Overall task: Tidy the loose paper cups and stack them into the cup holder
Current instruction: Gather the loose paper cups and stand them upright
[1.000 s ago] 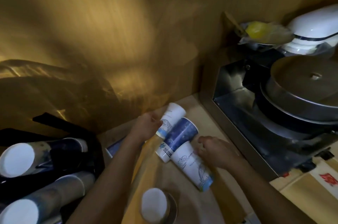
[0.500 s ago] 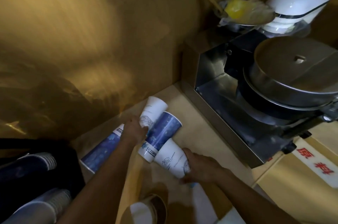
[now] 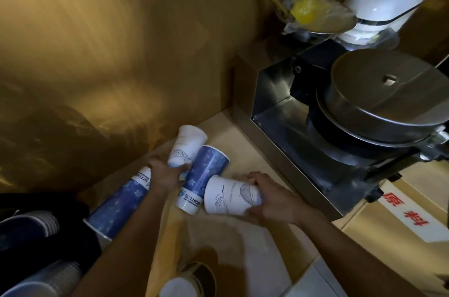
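Note:
Several paper cups lie on the tan counter. My left hand [image 3: 167,173] grips a white cup [image 3: 187,147] lying near the wall. My right hand [image 3: 272,202] holds another white cup [image 3: 228,196] with line drawings, its mouth turned left. Between them lies a blue starry cup [image 3: 202,177], free of both hands. A second blue cup [image 3: 119,204] lies under my left forearm. The black cup holder [image 3: 43,241] at lower left holds stacks of nested cups [image 3: 26,226].
A steel machine [image 3: 279,141] with a round metal lid [image 3: 388,92] stands close on the right. Behind it are a white appliance [image 3: 384,3] and a yellow item in plastic [image 3: 306,11]. Wood wall behind. A cup bottom [image 3: 179,287] shows at the bottom edge.
The view has swung right and closer. My right hand has closed on the drawn white cup and turned it sideways; my left hand has gripped the far white cup.

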A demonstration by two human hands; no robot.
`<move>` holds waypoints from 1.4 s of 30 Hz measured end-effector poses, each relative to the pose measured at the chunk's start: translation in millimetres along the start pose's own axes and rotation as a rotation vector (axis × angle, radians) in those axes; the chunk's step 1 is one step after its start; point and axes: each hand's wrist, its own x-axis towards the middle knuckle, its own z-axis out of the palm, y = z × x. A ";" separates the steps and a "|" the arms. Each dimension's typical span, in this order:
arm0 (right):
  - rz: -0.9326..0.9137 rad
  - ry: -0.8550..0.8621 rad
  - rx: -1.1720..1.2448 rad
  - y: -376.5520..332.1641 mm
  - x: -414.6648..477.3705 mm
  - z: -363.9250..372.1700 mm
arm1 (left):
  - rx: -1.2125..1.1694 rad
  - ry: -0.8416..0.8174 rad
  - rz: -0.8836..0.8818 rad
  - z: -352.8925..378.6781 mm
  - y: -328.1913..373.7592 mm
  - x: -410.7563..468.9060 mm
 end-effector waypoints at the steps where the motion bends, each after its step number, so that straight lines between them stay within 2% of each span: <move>1: -0.013 0.031 0.039 -1.8 3.4 -3.7 | -0.017 0.012 0.026 -3.2 3.0 0.9; 8: -0.136 0.153 0.139 -26.2 27.0 -15.9 | 0.072 0.153 0.195 -36.6 39.3 -13.0; 13: -0.178 0.217 0.096 -36.6 31.4 -14.6 | 0.273 0.239 0.402 -61.1 73.5 -44.6; 16: -0.178 0.199 0.062 -38.3 31.8 -12.3 | 0.260 0.241 0.451 -77.8 90.8 -71.9; 20: -0.155 0.195 0.026 -37.6 32.1 -10.4 | 0.230 0.101 0.536 -90.1 109.0 -113.9; 23: -0.131 0.226 0.008 -38.2 32.4 -17.3 | 0.305 0.004 0.567 -84.0 110.9 -126.6; 28: -0.085 0.356 -0.113 -40.3 28.6 -31.6 | 0.575 -0.034 0.613 -53.5 81.2 -114.0; 33: -0.080 0.452 -0.172 -41.0 21.2 -41.9 | 0.775 -0.173 0.645 -22.1 39.7 -94.6; 38: -0.082 0.511 -0.108 -40.8 15.5 -51.2 | 0.799 -0.212 0.638 -9.4 19.8 -76.0; 42: -0.107 0.561 -0.051 -44.5 10.0 -57.6 | 0.655 -0.250 0.583 -7.2 17.2 -69.3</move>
